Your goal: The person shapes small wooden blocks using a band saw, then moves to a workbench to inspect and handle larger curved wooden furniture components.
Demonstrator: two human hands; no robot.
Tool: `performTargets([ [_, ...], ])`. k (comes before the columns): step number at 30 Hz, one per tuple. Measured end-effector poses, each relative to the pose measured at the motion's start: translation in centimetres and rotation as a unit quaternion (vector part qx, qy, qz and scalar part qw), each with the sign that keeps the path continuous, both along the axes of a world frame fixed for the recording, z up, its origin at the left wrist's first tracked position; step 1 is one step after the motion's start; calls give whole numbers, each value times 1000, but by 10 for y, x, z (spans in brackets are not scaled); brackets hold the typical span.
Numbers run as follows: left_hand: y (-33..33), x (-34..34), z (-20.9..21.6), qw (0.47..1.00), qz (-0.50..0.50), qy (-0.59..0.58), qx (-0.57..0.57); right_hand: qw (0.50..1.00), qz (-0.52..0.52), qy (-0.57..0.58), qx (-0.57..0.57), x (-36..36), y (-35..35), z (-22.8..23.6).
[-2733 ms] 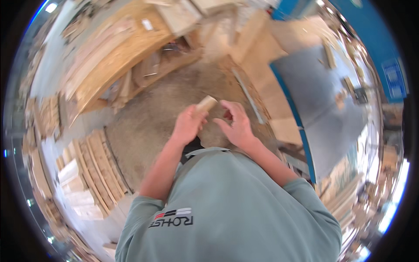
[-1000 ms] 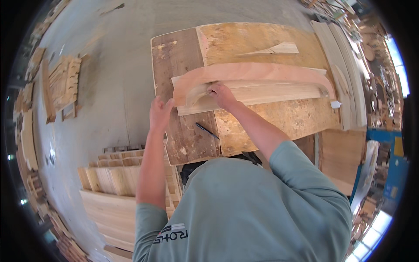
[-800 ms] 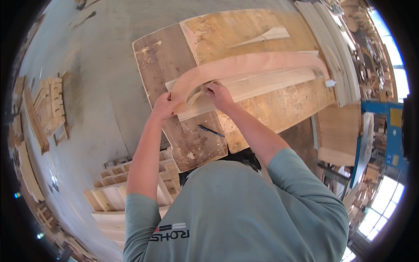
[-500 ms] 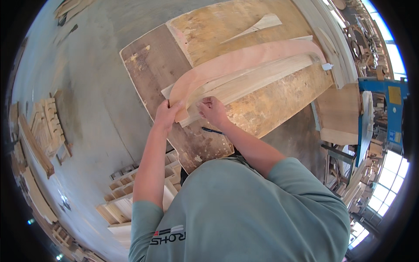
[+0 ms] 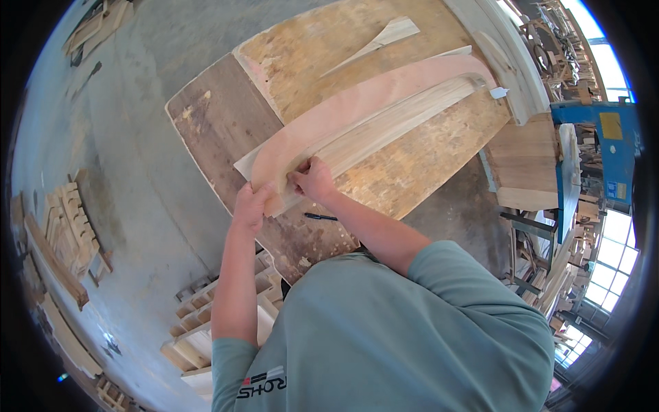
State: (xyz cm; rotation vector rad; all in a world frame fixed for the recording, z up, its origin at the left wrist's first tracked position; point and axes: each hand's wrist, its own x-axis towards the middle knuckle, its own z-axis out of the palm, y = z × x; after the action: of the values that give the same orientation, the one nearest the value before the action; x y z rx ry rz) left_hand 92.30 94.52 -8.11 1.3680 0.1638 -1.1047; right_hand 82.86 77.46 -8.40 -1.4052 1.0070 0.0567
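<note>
A long, curved pinkish wooden template [image 5: 357, 103] lies over a pale wooden board [image 5: 384, 130] on the worn worktable. My left hand [image 5: 252, 204] grips the template's near end, thumb on top and the other fingers mostly hidden at its outer side. Close by, my right hand [image 5: 312, 180] is closed in a pinch against the template's inner edge, above the board. Whatever its fingers hold is hidden. Just below the right hand, a dark pen [image 5: 320, 216] rests on the tabletop. A small white bottle [image 5: 499, 93] stands by the template's far end.
Beyond the template, a tapered wood offcut [image 5: 377, 42] lies on the worktable [image 5: 213, 130]. Long planks [image 5: 508, 69] run along its far right side. A blue machine [image 5: 607, 147] stands at the right. Stacked wooden parts [image 5: 72, 220] sit on the floor at left.
My right hand has moved left and in against the template's inner edge, its fingers pinched tighter. My left hand keeps its grip on the near end. The whole view has shifted slightly.
</note>
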Motion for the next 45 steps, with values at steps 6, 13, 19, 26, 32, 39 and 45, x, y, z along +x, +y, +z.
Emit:
performTargets([
  [6, 1, -12, -1, 1000, 16, -12, -9, 999, 32, 12, -22, -1, -2, -2],
  [13, 0, 0, -6, 995, 44, 84, -32, 999, 34, -24, -18, -7, 7, -11],
  [19, 2, 7, -3, 988, 16, 141, -56, 995, 15, -56, 80, -9, 6, -4],
  [26, 4, 9, -7, 992, -7, 115, -48, 992, 27, -59, 109, -12, 11, -1],
  [32, -3, 19, 7, 994, -36, 94, -35, 989, 8, -53, 140, -12, 13, -3],
  [39, 2, 18, -2, 994, -36, 96, -44, 993, -8, -56, 102, -10, 21, -7],
  [45, -5, 13, 12, 995, -26, 90, -31, 997, -14, -41, 67, -5, 29, 9],
])
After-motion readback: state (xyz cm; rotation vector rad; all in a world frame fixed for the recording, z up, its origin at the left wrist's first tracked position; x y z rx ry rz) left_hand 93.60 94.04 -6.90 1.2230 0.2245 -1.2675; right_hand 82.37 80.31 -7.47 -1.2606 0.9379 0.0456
